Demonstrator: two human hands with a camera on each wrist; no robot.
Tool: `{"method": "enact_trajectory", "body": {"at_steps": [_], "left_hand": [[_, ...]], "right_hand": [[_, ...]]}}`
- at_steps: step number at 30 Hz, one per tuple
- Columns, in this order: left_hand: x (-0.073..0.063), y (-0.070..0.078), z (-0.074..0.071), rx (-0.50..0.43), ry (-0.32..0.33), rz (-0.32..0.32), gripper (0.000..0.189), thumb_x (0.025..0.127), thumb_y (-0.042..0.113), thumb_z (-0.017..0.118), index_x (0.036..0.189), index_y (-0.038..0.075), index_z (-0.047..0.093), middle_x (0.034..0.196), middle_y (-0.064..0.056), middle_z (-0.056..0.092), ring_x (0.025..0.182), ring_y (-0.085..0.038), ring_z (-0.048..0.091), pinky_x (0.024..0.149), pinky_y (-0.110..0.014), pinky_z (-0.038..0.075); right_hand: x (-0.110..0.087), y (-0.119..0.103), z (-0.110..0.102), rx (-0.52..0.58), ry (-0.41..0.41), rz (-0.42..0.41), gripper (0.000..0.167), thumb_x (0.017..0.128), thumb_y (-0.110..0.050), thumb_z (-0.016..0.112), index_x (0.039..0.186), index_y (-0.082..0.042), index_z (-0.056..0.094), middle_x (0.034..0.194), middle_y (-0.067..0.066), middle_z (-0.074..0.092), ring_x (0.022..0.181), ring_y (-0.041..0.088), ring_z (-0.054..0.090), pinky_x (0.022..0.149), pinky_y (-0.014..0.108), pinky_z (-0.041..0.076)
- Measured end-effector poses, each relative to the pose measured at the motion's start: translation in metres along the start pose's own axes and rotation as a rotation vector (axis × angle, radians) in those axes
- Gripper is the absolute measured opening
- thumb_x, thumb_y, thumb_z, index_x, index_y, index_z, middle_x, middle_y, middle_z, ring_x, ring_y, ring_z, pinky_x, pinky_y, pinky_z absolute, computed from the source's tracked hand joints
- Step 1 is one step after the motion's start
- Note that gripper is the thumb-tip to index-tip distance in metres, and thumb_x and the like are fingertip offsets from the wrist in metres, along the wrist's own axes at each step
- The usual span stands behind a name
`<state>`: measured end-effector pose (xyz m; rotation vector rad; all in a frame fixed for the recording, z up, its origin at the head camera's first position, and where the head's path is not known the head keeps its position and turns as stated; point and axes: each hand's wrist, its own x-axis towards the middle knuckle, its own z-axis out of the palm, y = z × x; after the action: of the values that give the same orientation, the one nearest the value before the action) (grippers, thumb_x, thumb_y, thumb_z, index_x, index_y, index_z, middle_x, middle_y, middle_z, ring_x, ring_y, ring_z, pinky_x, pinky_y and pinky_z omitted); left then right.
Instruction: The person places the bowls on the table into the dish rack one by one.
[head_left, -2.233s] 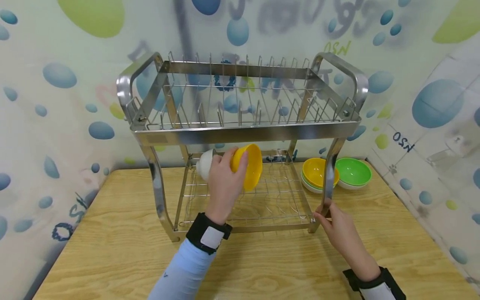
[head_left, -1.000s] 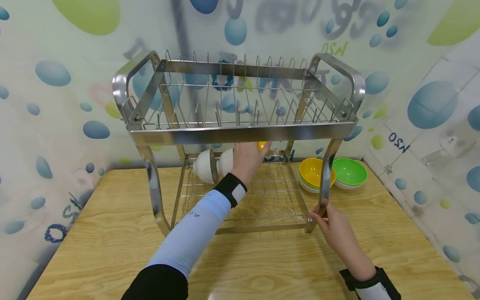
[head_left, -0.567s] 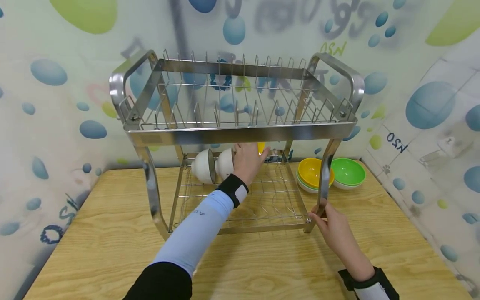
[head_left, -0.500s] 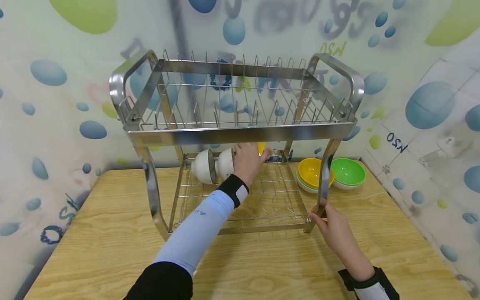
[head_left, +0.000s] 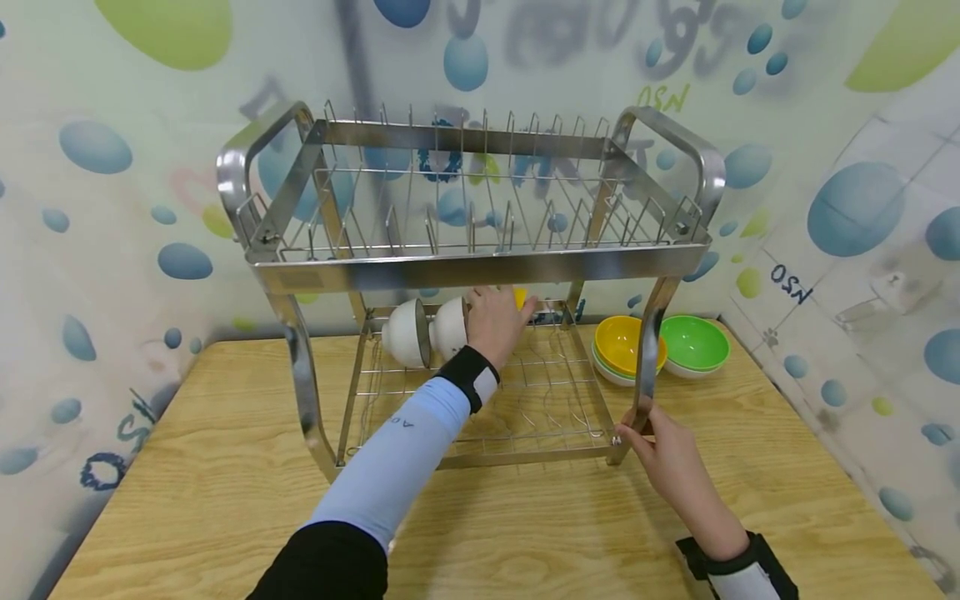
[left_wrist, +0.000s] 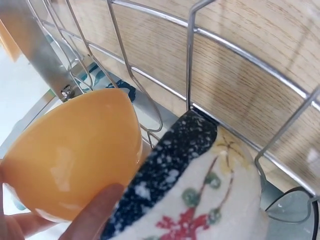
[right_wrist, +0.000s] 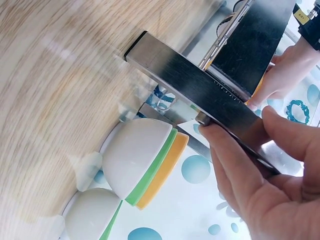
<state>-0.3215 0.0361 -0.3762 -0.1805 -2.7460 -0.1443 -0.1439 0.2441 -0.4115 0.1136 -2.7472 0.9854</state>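
Note:
My left hand [head_left: 497, 321] reaches into the lower tier of a two-tier metal dish rack [head_left: 480, 268]. It holds a yellow bowl [left_wrist: 75, 150], which stands tipped on its side by the wires; the head view shows only a sliver of it past the hand. Just left of that hand, two white bowls, a nearer one [head_left: 450, 327] and an outer one [head_left: 406, 333], stand on edge. Close up, one has a dark speckled rim and a flower pattern [left_wrist: 195, 200]. My right hand [head_left: 675, 454] grips the rack's right front leg [head_left: 649, 358] low down, fingers beside a bolt [right_wrist: 202, 118].
Right of the rack, on the wooden table [head_left: 540, 533], sits a stack topped by a yellow bowl [head_left: 628, 343]. Beside it is a green bowl [head_left: 696, 342] nested in a white one. The rack's upper tier [head_left: 480, 200] has upright wires. A patterned wall stands close behind.
My left hand has carried the yellow bowl rightward and deeper into the lower tier, uncovering the white bowls. During the last half second it has barely moved. My right hand has stayed on the leg.

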Motion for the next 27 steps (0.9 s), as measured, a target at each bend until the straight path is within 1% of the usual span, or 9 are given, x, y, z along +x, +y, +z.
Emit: {"method": "enact_trajectory", "body": {"at_steps": [5,7,10,13,17,19,21,23,27], "left_hand": [[-0.0005,-0.0005,0.0024,0.104,0.032,0.014,0.068,0.096,0.06,0.034,0.125,0.004,0.06,0.107,-0.028,0.064,0.095,-0.036,0.062,0.084,-0.04,0.052],[-0.0008,-0.0004,0.0034,0.131,0.05,0.021,0.067,0.095,0.06,0.035,0.122,0.005,0.062,0.103,-0.027,0.065,0.091,-0.034,0.063,0.085,-0.04,0.051],[-0.0011,-0.0002,0.0043,0.149,0.065,0.021,0.068,0.095,0.061,0.034,0.12,0.005,0.063,0.096,-0.024,0.066,0.083,-0.031,0.061,0.079,-0.038,0.05],[-0.0017,0.0,0.0051,0.166,0.061,0.014,0.069,0.095,0.063,0.03,0.11,0.006,0.066,0.086,-0.02,0.064,0.073,-0.027,0.058,0.069,-0.035,0.049],[-0.0034,-0.0005,0.0067,0.154,0.041,0.003,0.071,0.094,0.065,0.027,0.093,0.007,0.066,0.075,-0.014,0.059,0.064,-0.023,0.052,0.06,-0.032,0.044],[-0.0042,-0.0009,0.0074,0.134,0.034,-0.003,0.07,0.094,0.065,0.028,0.089,0.006,0.066,0.074,-0.014,0.058,0.064,-0.023,0.052,0.062,-0.033,0.045],[-0.0048,-0.0011,0.0079,0.124,0.034,-0.004,0.07,0.094,0.064,0.03,0.09,0.005,0.067,0.075,-0.015,0.058,0.067,-0.024,0.053,0.065,-0.035,0.046],[-0.005,-0.0012,0.0084,0.11,0.038,-0.008,0.068,0.094,0.063,0.034,0.092,0.004,0.067,0.077,-0.016,0.059,0.068,-0.025,0.054,0.064,-0.034,0.048],[-0.0048,-0.0011,0.0085,0.063,0.027,-0.026,0.066,0.093,0.062,0.039,0.094,0.002,0.067,0.081,-0.018,0.059,0.066,-0.025,0.057,0.054,-0.03,0.051]], "right_hand": [[0.0008,0.0004,0.0004,-0.004,-0.001,-0.004,0.014,0.089,-0.014,0.065,0.096,-0.006,0.054,0.082,0.005,0.062,0.079,0.019,0.063,0.07,0.04,0.057],[0.0007,0.0002,0.0002,-0.004,-0.002,-0.001,0.014,0.089,-0.014,0.065,0.096,-0.006,0.055,0.082,0.005,0.062,0.079,0.019,0.063,0.071,0.041,0.057],[0.0007,0.0001,0.0,-0.001,-0.005,0.003,0.014,0.09,-0.013,0.064,0.097,-0.006,0.054,0.082,0.005,0.062,0.08,0.019,0.063,0.071,0.042,0.057],[0.0008,0.0005,-0.0002,0.001,-0.007,0.001,0.014,0.09,-0.013,0.064,0.097,-0.006,0.055,0.082,0.005,0.062,0.079,0.019,0.062,0.071,0.041,0.057],[0.0008,0.001,-0.0003,-0.005,-0.006,-0.003,0.014,0.089,-0.013,0.065,0.096,-0.006,0.055,0.081,0.005,0.061,0.079,0.019,0.062,0.071,0.041,0.057],[0.0008,0.0011,-0.0003,-0.007,-0.004,-0.004,0.014,0.089,-0.013,0.065,0.096,-0.006,0.055,0.081,0.005,0.061,0.079,0.019,0.063,0.072,0.042,0.057],[0.0008,0.0012,-0.0002,-0.009,-0.001,-0.009,0.014,0.089,-0.013,0.065,0.096,-0.006,0.055,0.081,0.004,0.061,0.08,0.02,0.063,0.072,0.042,0.057],[0.0008,0.0013,-0.0001,-0.009,0.001,-0.013,0.014,0.089,-0.013,0.065,0.096,-0.006,0.055,0.081,0.004,0.061,0.08,0.02,0.063,0.072,0.042,0.057],[0.0006,0.0017,0.0001,-0.007,0.0,-0.01,0.013,0.09,-0.013,0.064,0.096,-0.006,0.055,0.081,0.004,0.061,0.08,0.02,0.063,0.072,0.041,0.057]]}}
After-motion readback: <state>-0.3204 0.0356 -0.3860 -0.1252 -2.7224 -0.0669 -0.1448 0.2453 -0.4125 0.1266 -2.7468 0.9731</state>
